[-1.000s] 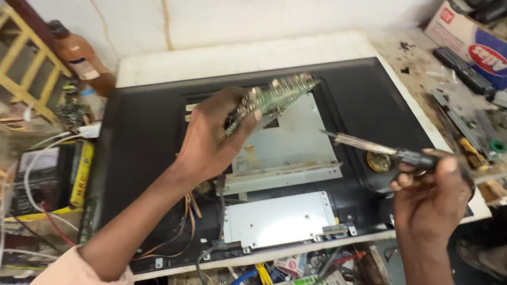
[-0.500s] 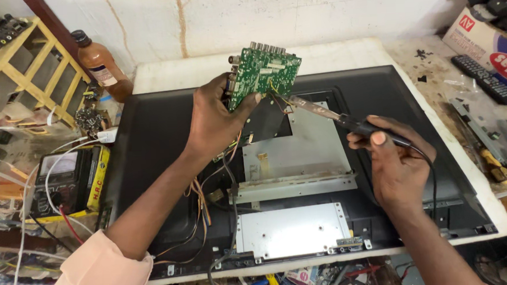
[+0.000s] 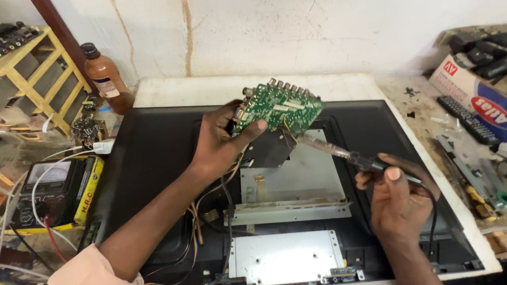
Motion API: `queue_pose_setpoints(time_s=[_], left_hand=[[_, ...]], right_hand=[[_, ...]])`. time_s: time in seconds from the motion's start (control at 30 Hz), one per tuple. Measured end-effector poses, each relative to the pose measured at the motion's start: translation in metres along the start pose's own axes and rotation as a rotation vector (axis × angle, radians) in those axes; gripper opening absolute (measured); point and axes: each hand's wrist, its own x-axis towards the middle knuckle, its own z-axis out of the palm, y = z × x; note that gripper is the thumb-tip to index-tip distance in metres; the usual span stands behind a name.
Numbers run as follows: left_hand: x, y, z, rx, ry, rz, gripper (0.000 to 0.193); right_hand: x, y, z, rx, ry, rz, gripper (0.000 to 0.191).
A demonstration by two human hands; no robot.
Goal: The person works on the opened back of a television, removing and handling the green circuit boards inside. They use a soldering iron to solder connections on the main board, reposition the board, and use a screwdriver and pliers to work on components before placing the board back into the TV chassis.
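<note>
Head view: left hand (image 3: 221,141) clamped on green circuit board (image 3: 278,107), raised and tilted above the open television back (image 3: 149,160), connector row along its far edge. Right hand (image 3: 398,201) closed around soldering iron (image 3: 348,154); long axis slants, tip up-left at the board's lower edge.

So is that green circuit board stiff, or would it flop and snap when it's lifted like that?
The flat green circuit board probably stays stiff: the left hand pinches one edge and it shows no sag. It seems light, since a fingertip grip carries it. It is likely fragile, though: small connectors line its top edge and thin wires hang from it.
</note>
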Motion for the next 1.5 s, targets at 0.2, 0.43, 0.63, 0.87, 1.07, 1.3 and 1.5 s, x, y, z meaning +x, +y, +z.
queue_pose_setpoints(time_s=[0.2,0.43,0.63,0.87,1.07,1.3,1.5], left_hand=[[0.008,-0.016,-0.004,-0.110,0.025,-0.101,0.022],[0.011,-0.025,-0.009,-0.082,0.052,-0.066,0.018],[0.010,-0.026,-0.010,-0.035,0.065,-0.059,0.017],[0.008,-0.019,-0.008,-0.078,0.059,-0.095,0.020],[0.008,-0.017,-0.005,-0.096,0.065,-0.094,0.020],[0.008,-0.023,-0.005,-0.135,0.058,-0.050,0.020],[0.009,-0.025,-0.006,-0.133,0.050,-0.043,0.020]], right_hand=[[0.003,0.011,0.004,-0.035,0.036,0.136,0.023],[0.026,0.018,0.020,-0.059,-0.016,0.160,0.027],[0.029,0.019,0.028,-0.061,-0.048,0.168,0.028],[0.027,0.012,0.033,-0.173,-0.124,0.109,0.026],[0.024,0.002,0.040,-0.343,-0.126,0.055,0.026],[0.020,-0.003,0.041,-0.307,-0.241,-0.092,0.023],[0.021,-0.003,0.043,-0.311,-0.257,-0.133,0.021]])
